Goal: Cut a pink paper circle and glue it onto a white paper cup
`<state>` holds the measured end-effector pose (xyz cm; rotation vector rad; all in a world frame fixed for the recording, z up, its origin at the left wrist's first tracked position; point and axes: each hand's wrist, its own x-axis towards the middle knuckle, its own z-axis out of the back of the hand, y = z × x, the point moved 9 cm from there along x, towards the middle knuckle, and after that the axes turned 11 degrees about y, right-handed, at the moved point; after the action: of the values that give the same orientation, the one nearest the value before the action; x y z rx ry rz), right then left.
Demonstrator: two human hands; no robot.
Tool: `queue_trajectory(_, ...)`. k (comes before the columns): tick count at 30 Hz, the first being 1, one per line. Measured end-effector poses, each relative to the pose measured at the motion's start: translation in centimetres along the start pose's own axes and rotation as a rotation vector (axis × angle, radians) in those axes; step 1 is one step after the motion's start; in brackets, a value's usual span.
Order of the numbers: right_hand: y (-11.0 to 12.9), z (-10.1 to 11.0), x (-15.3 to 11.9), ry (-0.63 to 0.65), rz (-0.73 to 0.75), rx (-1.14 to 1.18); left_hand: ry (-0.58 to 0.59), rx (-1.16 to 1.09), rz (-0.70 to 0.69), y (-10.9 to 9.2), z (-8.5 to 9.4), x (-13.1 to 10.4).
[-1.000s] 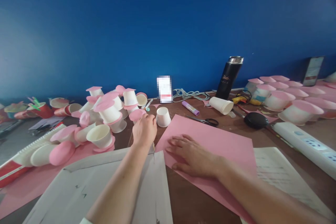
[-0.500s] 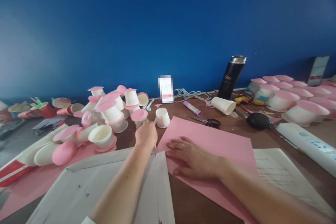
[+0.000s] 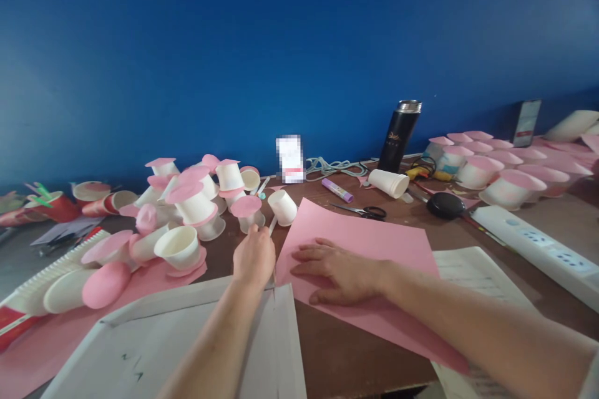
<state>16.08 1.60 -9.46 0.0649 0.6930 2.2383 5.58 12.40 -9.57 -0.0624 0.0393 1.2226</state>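
My right hand lies spread on a pink sheet of paper and presses it to the brown table. My left hand is closed around a thin, pale stick-like object, whose upper end leans by a tilted white paper cup. Under my left wrist is a large white sheet with small dark marks. Just beyond my left fingers stands a white cup with a pink disc on top.
Several cups with pink discs crowd the left. Scissors, a purple glue stick, a black bottle and a fallen cup lie or stand behind the sheet. A power strip is on the right.
My left hand has moved a little back towards me with the stick-like object. The white cup beside it has gone from upright to tilted. The view has shifted slightly right.
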Motion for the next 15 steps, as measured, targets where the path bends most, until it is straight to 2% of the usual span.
queue_trajectory(4, 0.9, -0.1, -0.3, 0.039, 0.001, -0.007, -0.008, -0.007, 0.0, 0.7, 0.3, -0.8)
queue_trajectory(10, 1.8, 0.3, -1.2, 0.08, -0.043, 0.02, -0.103, -0.093, -0.026, 1.2, 1.8, -1.6)
queue_trajectory(15, 1.5, 0.9, -1.1, -0.01, -0.08, 0.093, -0.045, -0.166, -0.03, 1.2, 1.5, -1.2)
